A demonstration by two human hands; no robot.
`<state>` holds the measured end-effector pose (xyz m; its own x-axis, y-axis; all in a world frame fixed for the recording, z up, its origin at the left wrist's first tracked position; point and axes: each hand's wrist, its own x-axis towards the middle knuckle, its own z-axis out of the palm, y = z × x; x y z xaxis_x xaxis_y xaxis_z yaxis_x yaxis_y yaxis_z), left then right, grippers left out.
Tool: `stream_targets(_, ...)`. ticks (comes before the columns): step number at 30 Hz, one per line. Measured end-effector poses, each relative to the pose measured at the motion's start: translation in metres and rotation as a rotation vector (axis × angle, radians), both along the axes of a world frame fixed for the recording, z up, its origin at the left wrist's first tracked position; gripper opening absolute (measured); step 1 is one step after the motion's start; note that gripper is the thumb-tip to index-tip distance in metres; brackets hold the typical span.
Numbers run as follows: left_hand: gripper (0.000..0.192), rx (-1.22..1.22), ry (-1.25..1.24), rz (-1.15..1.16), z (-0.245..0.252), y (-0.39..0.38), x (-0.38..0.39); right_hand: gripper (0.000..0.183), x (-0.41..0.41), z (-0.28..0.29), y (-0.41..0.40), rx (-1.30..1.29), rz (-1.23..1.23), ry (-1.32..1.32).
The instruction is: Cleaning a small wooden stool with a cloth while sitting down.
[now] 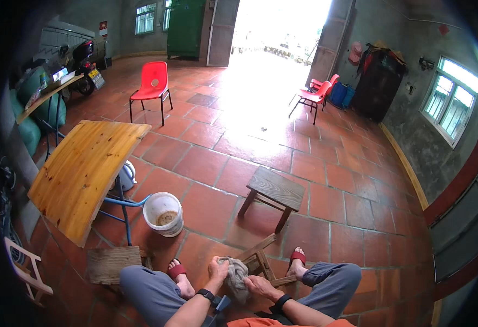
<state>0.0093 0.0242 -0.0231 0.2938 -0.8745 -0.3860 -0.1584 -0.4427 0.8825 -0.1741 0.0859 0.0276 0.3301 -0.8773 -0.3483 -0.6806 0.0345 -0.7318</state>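
Note:
A bunched grey cloth (235,274) is gripped between my two hands, in front of my body and between my knees. My left hand (217,269) has its fingers closed on the cloth's upper left side. On the lower right side, my right hand (261,287) grips the same cloth. Just beyond the cloth a wooden stool (266,263) lies tipped over on the tiles, its legs and crossbars showing; the cloth and my right hand cover part of it. Whether the cloth touches this stool, I cannot tell.
A small wooden stool (278,187) stands upright ahead. To the left are a white bucket (163,216) with murky liquid, a wooden-topped table (87,175) and another wooden stool (113,265). Red chairs (154,81) stand farther off. My sandalled feet flank the tipped stool.

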Motion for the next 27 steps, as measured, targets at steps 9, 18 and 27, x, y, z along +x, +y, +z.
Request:
stream_targets(9,0.035,0.048,0.023,-0.067,-0.011,0.018,-0.002,0.046,-0.004,-0.02,-0.006,-0.066,-0.078,0.029)
stream_targets(18,0.033,0.031,-0.126,-0.128,0.008,0.029,-0.004,0.04,-0.004,-0.022,0.001,-0.1,-0.094,-0.024)
stream_targets(27,0.054,0.017,-0.216,-0.173,-0.015,0.0,0.005,0.031,-0.008,-0.055,0.002,-0.37,-0.011,-0.073)
